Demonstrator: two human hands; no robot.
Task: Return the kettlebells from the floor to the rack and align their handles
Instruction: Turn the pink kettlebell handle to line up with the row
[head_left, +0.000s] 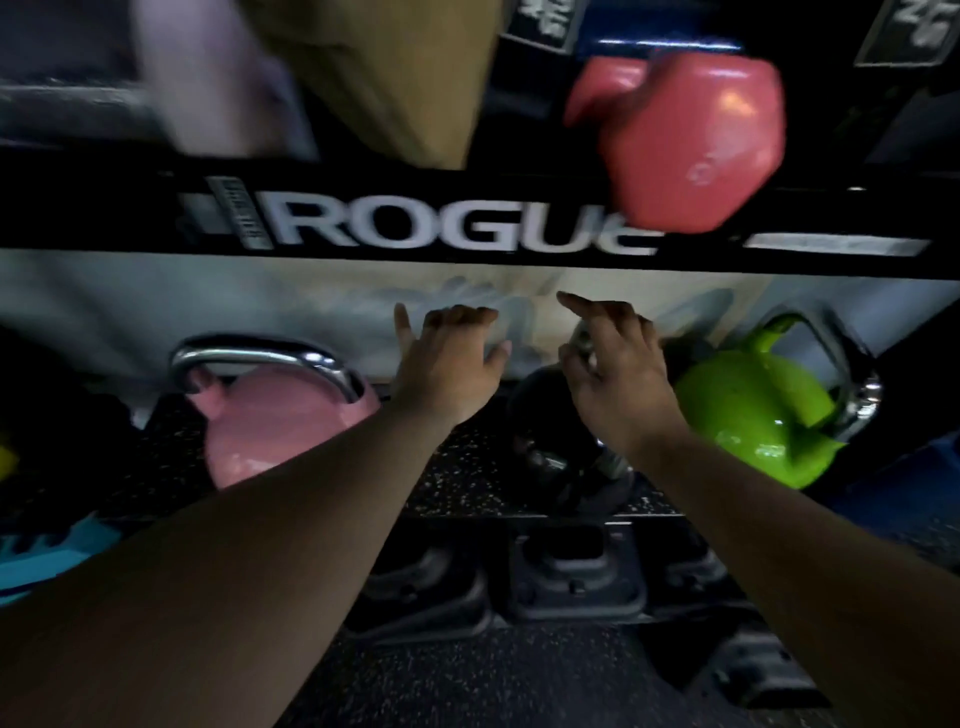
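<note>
A black kettlebell stands on the rack's middle shelf, between a pink kettlebell with a chrome handle and a green kettlebell. My left hand hovers open just left of the black one, touching nothing. Above the black kettlebell's handle, my right hand has its fingers spread and curled, and part of the handle is hidden behind it. A red kettlebell sits on the upper shelf at the right.
The black rack rail marked ROGUE crosses above my hands. Black kettlebells fill the lower shelf. A blue object lies at the left, another blue one at the right. Speckled rubber floor lies below.
</note>
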